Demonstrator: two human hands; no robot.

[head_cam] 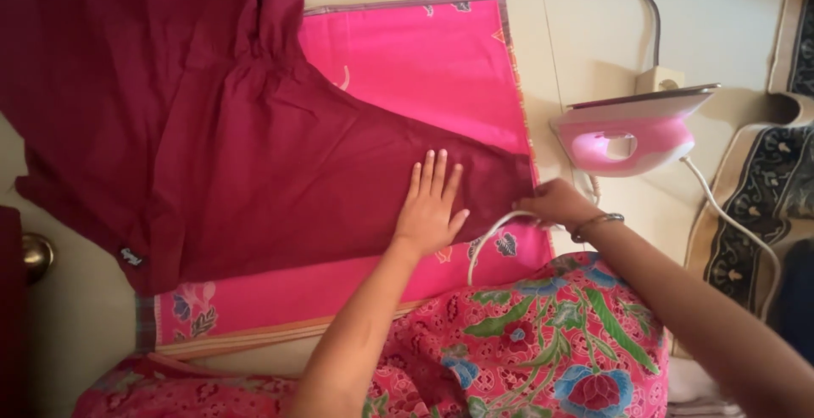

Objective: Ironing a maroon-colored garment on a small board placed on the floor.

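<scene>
A person kneels or sits over a dark maroon garment [212, 130] spread across the left and centre of the frame, on top of a bright pink printed cloth [424, 62] that lies on the pale tiled floor [593, 11]. The left hand [431, 206], at centre frame, rests flat on the maroon fabric, fingers splayed and palm down, clutching nothing. Just to its right, the right hand [555, 202] is at the narrow end of the garment where it meets the pink cloth's edge; the fingers curl down onto the hem, though whether they pinch the fabric cannot be told from here. A metal bangle [596, 225] circles that wrist.

A white cord [492, 236] loops across the pink cloth just below the right hand, and more cord runs along the floor at right. At upper right a pink and white iron [632, 134] stands on its heel on the tiles, well apart from the garment and untouched by either hand. A dark patterned mat [763, 189] fills the right edge of the frame. Across the bottom runs the person's floral pink clothing [543, 342], with green leaves and blue and red blooms.
</scene>
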